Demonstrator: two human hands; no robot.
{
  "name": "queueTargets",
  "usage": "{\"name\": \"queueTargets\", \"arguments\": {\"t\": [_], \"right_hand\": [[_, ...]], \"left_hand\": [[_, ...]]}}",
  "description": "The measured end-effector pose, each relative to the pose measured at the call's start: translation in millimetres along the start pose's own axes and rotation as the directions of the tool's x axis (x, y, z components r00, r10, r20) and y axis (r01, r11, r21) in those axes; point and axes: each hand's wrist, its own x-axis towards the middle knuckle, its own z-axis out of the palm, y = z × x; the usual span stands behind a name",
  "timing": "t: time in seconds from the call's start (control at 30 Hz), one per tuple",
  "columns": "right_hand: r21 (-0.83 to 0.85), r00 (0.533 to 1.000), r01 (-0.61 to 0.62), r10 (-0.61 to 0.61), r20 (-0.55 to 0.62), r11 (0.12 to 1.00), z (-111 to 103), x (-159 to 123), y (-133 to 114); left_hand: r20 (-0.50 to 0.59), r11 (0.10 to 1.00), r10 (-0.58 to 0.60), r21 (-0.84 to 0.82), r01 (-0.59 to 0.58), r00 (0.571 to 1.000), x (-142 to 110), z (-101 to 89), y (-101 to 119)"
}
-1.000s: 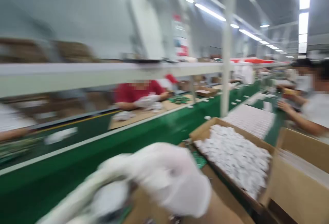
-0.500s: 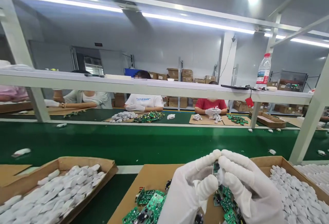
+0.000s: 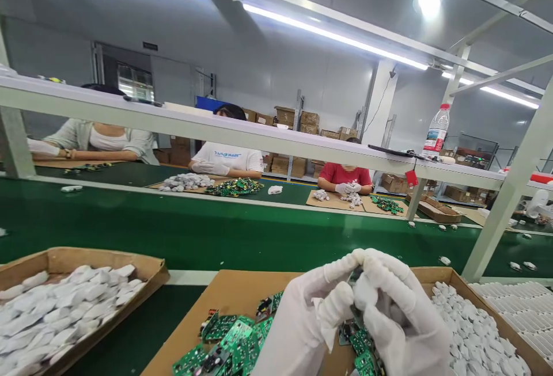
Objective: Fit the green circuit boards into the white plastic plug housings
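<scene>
Left hand [image 3: 302, 307]: gloved; your thumb and fingers pinch a small circuit board [image 3: 355, 276].
Right hand [image 3: 406, 307]: gloved; your fingers curl in on the same board, tips meeting the left hand's.
Held board: raised between both hands above the cardboard sheet [image 3: 196, 310]; mostly hidden by your fingers.
Loose boards [image 3: 242, 338]: heaped on the sheet, left of and below your hands.
Right box [image 3: 432, 275]: near your right hand, holds white pieces [image 3: 479, 330].
Left box [image 3: 108, 256]: more white pieces, well apart from your hands.
Green belt [image 3: 181, 238]: runs beyond the sheet.
</scene>
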Motion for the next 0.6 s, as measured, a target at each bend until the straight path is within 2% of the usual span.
{"name": "queueTargets", "arguments": {"t": [0.1, 0.17, 0.27, 0.43, 0.5, 0.6], "right_hand": [[0.052, 0.995, -0.101, 0.100, 0.011, 0.994, -2, -7, -3], [0.015, 0.994, -0.102, 0.103, -0.021, 0.995, -4, -9, -1], [-0.018, 0.999, -0.008, 0.007, -0.049, 1.000, -4, -8, 8], [-0.126, 0.988, 0.149, -0.154, -0.032, 0.981, -7, 0, 20], [-0.173, 0.981, 0.186, -0.192, -0.015, 0.967, -10, 2, 22], [-0.230, 0.961, 0.277, -0.270, 0.060, 0.933, -14, 4, 23]], "left_hand": [[0.066, 0.996, -0.048, -0.072, 0.052, 0.997, 0, -2.5, 0], [0.093, 0.993, -0.068, -0.087, 0.076, 0.993, 1, -4.6, -1], [0.074, 0.993, -0.070, -0.092, 0.076, 0.995, 4, -5.8, -5], [-0.006, 0.992, -0.099, -0.077, 0.098, 0.995, 7, -1.0, -7], [-0.061, 0.995, -0.103, -0.025, 0.102, 0.993, 6, 3.0, -3], [-0.181, 0.992, -0.031, 0.114, 0.052, 0.983, 0, 9.1, 2]]}}
